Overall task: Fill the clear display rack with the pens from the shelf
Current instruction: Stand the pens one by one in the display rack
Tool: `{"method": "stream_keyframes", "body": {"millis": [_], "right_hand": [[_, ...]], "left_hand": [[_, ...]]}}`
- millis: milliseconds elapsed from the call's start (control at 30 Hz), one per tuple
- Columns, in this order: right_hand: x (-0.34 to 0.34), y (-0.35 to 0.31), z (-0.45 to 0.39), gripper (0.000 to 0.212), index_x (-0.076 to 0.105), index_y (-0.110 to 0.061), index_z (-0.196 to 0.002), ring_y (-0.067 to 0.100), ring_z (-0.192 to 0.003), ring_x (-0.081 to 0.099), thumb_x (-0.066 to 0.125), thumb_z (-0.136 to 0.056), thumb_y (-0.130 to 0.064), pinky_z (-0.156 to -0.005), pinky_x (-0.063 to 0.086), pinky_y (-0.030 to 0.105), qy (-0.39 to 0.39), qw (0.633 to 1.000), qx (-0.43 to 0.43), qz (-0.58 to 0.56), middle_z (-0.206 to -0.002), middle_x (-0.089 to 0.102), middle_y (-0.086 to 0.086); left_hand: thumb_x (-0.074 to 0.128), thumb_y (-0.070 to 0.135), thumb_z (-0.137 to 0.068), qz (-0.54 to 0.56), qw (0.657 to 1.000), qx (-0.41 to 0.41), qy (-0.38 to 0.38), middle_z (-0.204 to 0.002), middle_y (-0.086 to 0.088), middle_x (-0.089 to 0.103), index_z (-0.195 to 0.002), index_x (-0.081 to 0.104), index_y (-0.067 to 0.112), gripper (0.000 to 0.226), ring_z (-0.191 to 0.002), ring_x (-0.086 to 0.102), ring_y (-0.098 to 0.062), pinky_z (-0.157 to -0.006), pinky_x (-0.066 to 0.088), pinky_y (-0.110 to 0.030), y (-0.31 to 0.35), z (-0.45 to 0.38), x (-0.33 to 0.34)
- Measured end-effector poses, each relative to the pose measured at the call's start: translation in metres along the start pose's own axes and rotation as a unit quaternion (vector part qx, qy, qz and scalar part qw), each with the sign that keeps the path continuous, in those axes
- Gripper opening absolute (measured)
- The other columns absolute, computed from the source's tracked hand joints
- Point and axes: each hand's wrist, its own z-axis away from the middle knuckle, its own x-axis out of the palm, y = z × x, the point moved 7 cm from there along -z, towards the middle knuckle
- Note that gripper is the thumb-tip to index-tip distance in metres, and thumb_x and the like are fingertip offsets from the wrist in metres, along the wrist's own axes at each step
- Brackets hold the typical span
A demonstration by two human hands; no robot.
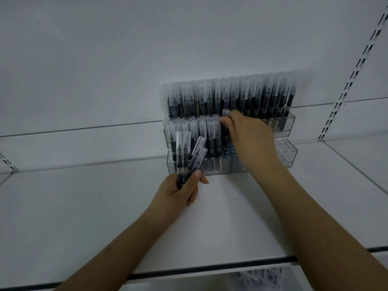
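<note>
- The shelf [210,217] is a broad, flat, matte white board with a dark strip along its front edge; a smooth white back wall [147,49] rises behind it, with a slotted metal upright [354,74] at the right.
- The rack [287,152] stands at the back of the shelf against the wall: clear hard plastic, stepped in three tiers, with round holes showing in its empty right end. The top tier looks full, the middle tier is filled from the left to about halfway, and the lowest tier holds some pens at the left (how many I cannot tell).
- The right hand [249,135] reaches over the middle tier, thumb and fingertips pinching one pen [226,113] by its cap end, upright, just beside the last filled slot.
- The left hand [180,190] is clenched round a small bundle of pens [186,158], gripping the lower barrels so the capped ends fan upward in front of the rack's left side.
- Each pen is a thin, straight, rigid stick with a dark barrel and a frosted translucent cap carrying a clip. I would judge them very light and smooth, so apt to slide in a loose grip (the fanned bundle especially).
- A fingertip pinch high on the barrel or cap seems best, leaving the bottom end free to find its hole; the cap might pull off if tugged.
</note>
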Motion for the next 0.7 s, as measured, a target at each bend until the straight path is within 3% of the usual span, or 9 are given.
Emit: {"method": "stream_keyframes", "body": {"millis": [167, 300, 400, 467, 567, 633, 700], "right_hand": [[-0.004, -0.003, -0.001, 0.04, 0.065, -0.005, -0.084, 0.021, -0.039, 0.04, 0.049, -0.1, -0.038, -0.045, 0.02, 0.022, 0.041, 0.999, 0.007, 0.021, -0.047, 0.049, 0.003], [0.001, 0.003, 0.008, 0.046, 0.066, -0.006, -0.081, 0.02, -0.045, 0.039, 0.047, -0.099, -0.044, -0.044, 0.011, 0.02, 0.029, 0.998, 0.009, 0.048, -0.053, 0.058, 0.009], [0.003, 0.007, 0.013, 0.053, 0.062, -0.011, -0.075, 0.02, -0.049, 0.039, 0.039, -0.1, -0.052, -0.045, 0.009, 0.022, -0.001, 0.996, 0.026, 0.085, -0.055, 0.048, 0.002], [-0.011, 0.007, 0.015, 0.053, 0.057, -0.014, -0.069, 0.018, -0.045, 0.037, 0.039, -0.101, -0.052, -0.045, 0.01, 0.021, 0.039, 0.996, 0.045, 0.073, -0.053, 0.041, -0.002], [-0.028, 0.001, 0.02, 0.049, 0.047, -0.02, -0.065, 0.01, -0.04, 0.035, 0.037, -0.101, -0.052, -0.043, 0.018, 0.02, 0.075, 0.996, 0.04, -0.02, -0.05, 0.039, -0.012], [-0.019, -0.013, 0.021, 0.054, 0.057, -0.018, -0.067, 0.005, -0.042, 0.044, 0.04, -0.095, -0.06, -0.044, 0.03, 0.02, -0.017, 0.985, -0.004, -0.169, -0.05, 0.046, -0.014], [-0.006, -0.03, 0.026, 0.049, 0.07, -0.016, -0.075, 0.003, -0.048, 0.055, 0.054, -0.088, -0.06, -0.049, 0.036, 0.01, -0.126, 0.944, -0.025, -0.303, -0.055, 0.058, -0.013]], "left_hand": [[0.04, 0.049, -0.091, -0.008, 1.0, 0.005, 0.002, -0.05, 0.004, 0.047, -0.083, 0.066, 0.018, 0.041, -0.051, 0.045, -0.011, -0.059, 0.041, -0.02, 0.002, 0.002, 0.0], [0.04, 0.05, -0.09, -0.006, 1.0, 0.005, 0.004, -0.05, 0.006, 0.046, -0.083, 0.065, 0.018, 0.042, -0.051, 0.045, -0.01, -0.059, 0.041, -0.018, 0.004, 0.004, 0.0], [0.04, 0.051, -0.09, -0.01, 1.0, 0.002, 0.004, -0.05, 0.006, 0.047, -0.082, 0.065, 0.019, 0.042, -0.052, 0.046, -0.011, -0.06, 0.041, -0.02, 0.004, 0.004, -0.001], [0.04, 0.052, -0.089, -0.01, 1.0, 0.0, 0.006, -0.05, 0.006, 0.047, -0.082, 0.065, 0.02, 0.042, -0.052, 0.046, -0.011, -0.061, 0.041, -0.02, 0.004, 0.004, -0.001], [0.04, 0.051, -0.09, -0.01, 1.0, 0.0, 0.006, -0.05, 0.006, 0.047, -0.083, 0.066, 0.018, 0.042, -0.052, 0.046, -0.012, -0.06, 0.041, -0.021, 0.005, 0.004, -0.001], [0.04, 0.05, -0.09, -0.009, 1.0, -0.002, 0.006, -0.05, 0.005, 0.048, -0.083, 0.066, 0.017, 0.042, -0.052, 0.046, -0.012, -0.06, 0.042, -0.021, 0.005, 0.005, -0.001], [0.041, 0.05, -0.09, -0.004, 1.0, -0.005, 0.009, -0.05, 0.005, 0.048, -0.083, 0.066, 0.018, 0.041, -0.051, 0.046, -0.012, -0.059, 0.041, -0.023, 0.005, 0.005, -0.002]]}}
